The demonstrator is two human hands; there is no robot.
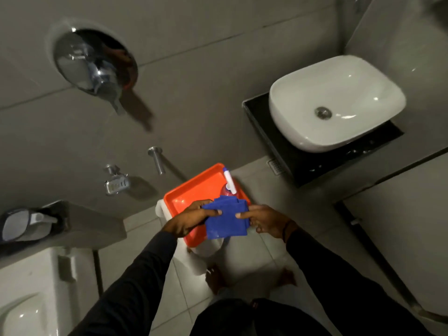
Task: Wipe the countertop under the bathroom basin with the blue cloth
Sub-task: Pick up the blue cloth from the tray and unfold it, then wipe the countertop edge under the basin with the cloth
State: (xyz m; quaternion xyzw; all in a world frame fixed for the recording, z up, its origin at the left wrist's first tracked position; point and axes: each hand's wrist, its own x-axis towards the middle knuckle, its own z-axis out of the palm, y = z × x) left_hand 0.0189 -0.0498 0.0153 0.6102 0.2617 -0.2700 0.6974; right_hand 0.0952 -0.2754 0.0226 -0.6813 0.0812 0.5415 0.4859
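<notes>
A folded blue cloth is held between both hands over the near end of an orange tray. My left hand grips its left edge, thumb on top. My right hand pinches its right edge. The white basin sits at the upper right on a black countertop, well away from the cloth and both hands. Wet glints show on the countertop's near strip.
The orange tray rests on a white stool and holds a spray bottle. A wall tap, soap dish and shower mixer are on the left wall. A toilet stands at lower left. My bare feet are on the tiled floor.
</notes>
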